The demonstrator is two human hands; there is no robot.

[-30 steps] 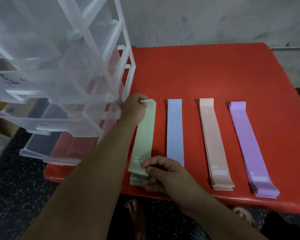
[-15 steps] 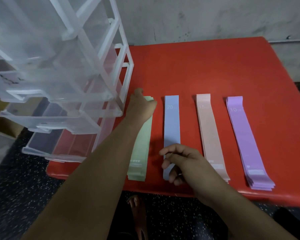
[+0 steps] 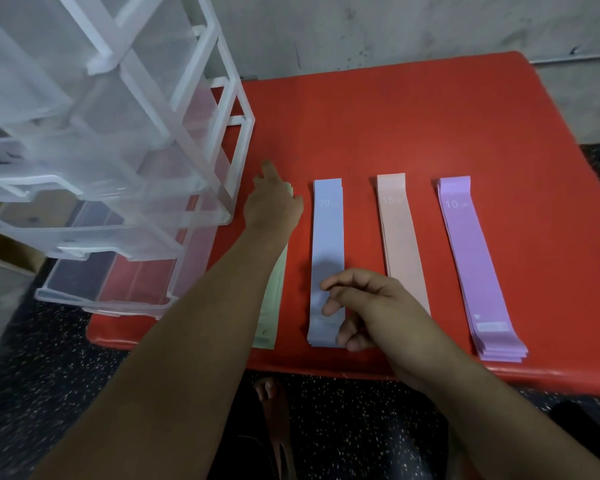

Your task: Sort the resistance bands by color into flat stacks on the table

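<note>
Four flat stacks of resistance bands lie side by side on the red table (image 3: 413, 126): green (image 3: 272, 306), blue (image 3: 327, 237), pink (image 3: 400, 237) and purple (image 3: 471, 258). My left hand (image 3: 274, 206) rests flat on the far end of the green stack, and my forearm hides most of that stack. Over the near end of the blue stack is my right hand (image 3: 364, 306), fingers loosely curled and holding nothing that I can see.
A clear plastic drawer unit (image 3: 118, 150) stands on the table's left side, its lower drawers pulled out past the table edge. A grey wall runs behind the table. Below the near edge I see dark speckled floor and a bare foot (image 3: 267, 393).
Both hands let go of the green band, which now lies on its stack. My left hand flattened on the far end. My right hand moved right to the blue stack's near end.
</note>
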